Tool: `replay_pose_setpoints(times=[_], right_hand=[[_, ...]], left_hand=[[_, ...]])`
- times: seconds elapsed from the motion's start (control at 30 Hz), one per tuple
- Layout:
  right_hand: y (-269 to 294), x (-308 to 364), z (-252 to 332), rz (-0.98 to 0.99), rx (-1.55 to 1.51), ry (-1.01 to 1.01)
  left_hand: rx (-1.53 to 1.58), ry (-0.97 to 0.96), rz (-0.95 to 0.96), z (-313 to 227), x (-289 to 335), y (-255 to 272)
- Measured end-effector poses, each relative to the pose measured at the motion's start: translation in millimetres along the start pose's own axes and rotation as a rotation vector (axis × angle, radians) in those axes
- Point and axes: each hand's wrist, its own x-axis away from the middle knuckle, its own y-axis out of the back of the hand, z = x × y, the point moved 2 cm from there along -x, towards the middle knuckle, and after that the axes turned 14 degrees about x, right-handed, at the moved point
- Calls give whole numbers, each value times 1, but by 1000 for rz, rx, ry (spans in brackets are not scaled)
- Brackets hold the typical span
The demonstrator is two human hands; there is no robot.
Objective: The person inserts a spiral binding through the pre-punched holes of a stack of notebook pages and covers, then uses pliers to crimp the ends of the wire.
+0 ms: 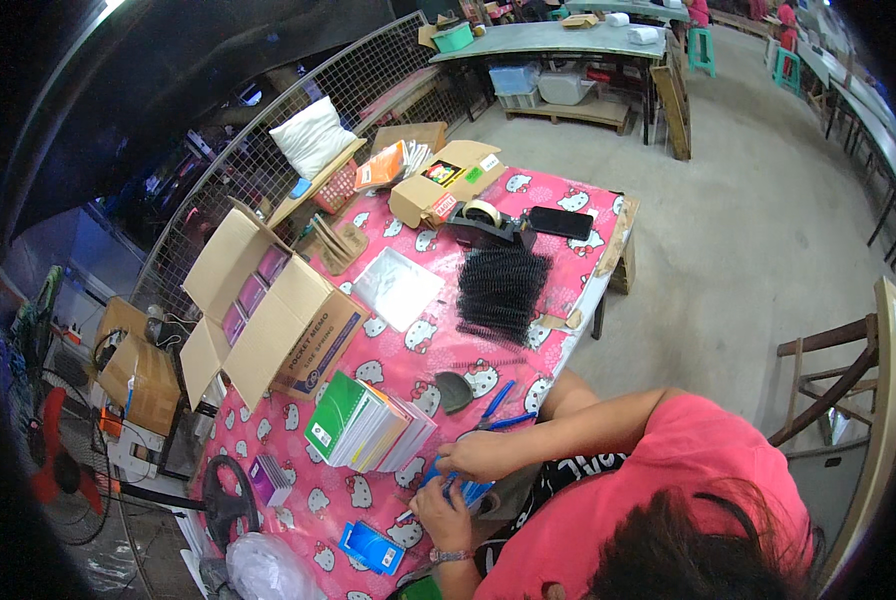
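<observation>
Blue notebook (477,492) at six o'clock in my view
I'm watching the left hand (442,514) and right hand (474,456) gripping it; at nine, an open carton (280,312) is holding purple packs (253,293).

Dark capitals (318,350) mark the open carton (273,330); right of it, a smaller box (408,205) has coloured labels (443,207), black shorts (540,505) white letters (586,466).

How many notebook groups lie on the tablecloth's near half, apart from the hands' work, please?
3: green-topped stack beside the open box, small purple stack farther left, blue notepads below; the person may hide others.
</observation>
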Motion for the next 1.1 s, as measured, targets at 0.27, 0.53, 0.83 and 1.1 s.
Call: replay_pose_setpoints(times=[0.27, 0.53, 0.83, 1.1], right_hand=[[-5, -3, 19, 94, -3, -17], [-14, -4, 22, -229, 246, 115], [13, -6, -5, -57, 145, -5], [9, -3, -12, 151, 28, -154]], left_hand=[[-22, -34, -85, 12, 10, -1], [-205, 60, -79, 14, 4, 0], [-240, -32, 41, 11, -23, 0], [-63, -58, 154, 4, -21, 4]])
